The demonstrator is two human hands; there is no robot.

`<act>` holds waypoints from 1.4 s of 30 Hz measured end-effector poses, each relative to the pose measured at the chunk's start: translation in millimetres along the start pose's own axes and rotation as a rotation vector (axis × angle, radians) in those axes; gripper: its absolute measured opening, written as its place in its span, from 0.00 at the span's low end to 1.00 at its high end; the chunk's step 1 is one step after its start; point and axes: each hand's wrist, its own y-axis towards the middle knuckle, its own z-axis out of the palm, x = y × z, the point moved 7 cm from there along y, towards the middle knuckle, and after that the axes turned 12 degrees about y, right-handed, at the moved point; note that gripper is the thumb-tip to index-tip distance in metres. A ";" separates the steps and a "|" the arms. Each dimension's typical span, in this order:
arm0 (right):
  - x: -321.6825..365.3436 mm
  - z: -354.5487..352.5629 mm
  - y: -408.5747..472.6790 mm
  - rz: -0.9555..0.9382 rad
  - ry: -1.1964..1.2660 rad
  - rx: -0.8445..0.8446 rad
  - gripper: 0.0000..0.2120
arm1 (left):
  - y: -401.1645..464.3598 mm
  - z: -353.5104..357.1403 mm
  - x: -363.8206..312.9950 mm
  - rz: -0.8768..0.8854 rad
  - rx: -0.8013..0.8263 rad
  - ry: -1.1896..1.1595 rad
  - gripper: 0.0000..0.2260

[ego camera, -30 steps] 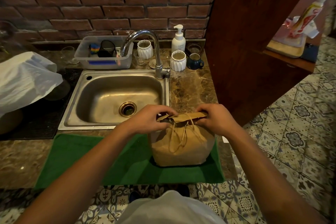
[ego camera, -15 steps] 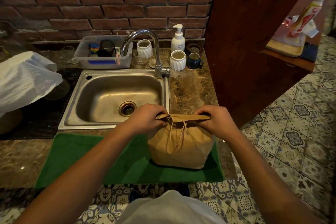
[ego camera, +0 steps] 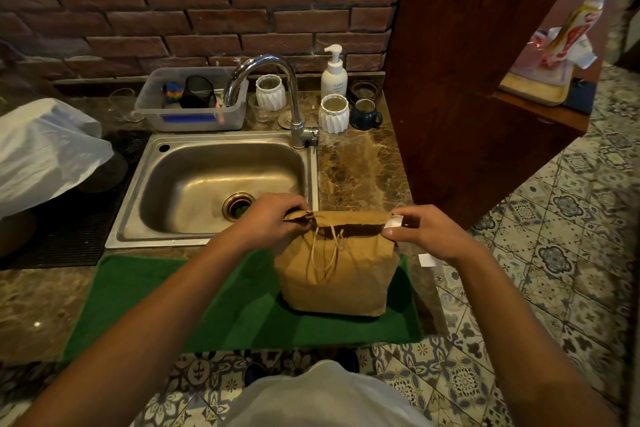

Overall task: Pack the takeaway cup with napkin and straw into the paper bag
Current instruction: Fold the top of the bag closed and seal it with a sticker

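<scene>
A brown paper bag (ego camera: pixel 341 274) stands upright on the right part of a green mat (ego camera: pixel 180 302), its top folded over towards me and its twine handles hanging down the front. My left hand (ego camera: pixel 273 218) pinches the left end of the fold. My right hand (ego camera: pixel 424 230) pinches the right end, where a small white slip (ego camera: pixel 394 220) shows at my fingertips. The cup, napkin and straw are hidden from view.
A steel sink (ego camera: pixel 214 184) with a curved tap (ego camera: pixel 277 94) lies just behind the bag. White ribbed cups (ego camera: pixel 333 114), a soap pump bottle (ego camera: pixel 334 74) and a plastic tub (ego camera: pixel 194 104) line the brick wall. A wooden cabinet (ego camera: pixel 478 80) rises at right; the counter edge drops to tiled floor.
The crumpled top of the bag has been flattened into a straight fold, and my hands have slid apart to its two ends. The bag has stayed on the mat.
</scene>
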 end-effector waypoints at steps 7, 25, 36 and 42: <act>-2.3 -4.7 5.9 -0.090 -0.045 -0.198 0.06 | -8.3 0.8 1.2 -0.002 0.018 -0.072 0.19; -8.8 -6.4 9.6 -0.130 0.055 -0.291 0.08 | -8.6 8.5 9.7 -0.093 0.090 -0.199 0.05; 19.9 -8.1 11.8 -0.076 -0.005 -0.034 0.17 | -6.0 9.9 3.7 -0.111 0.019 -0.156 0.03; 18.2 10.4 33.7 0.082 -0.194 0.123 0.10 | -10.5 6.6 0.2 -0.098 -0.047 -0.141 0.05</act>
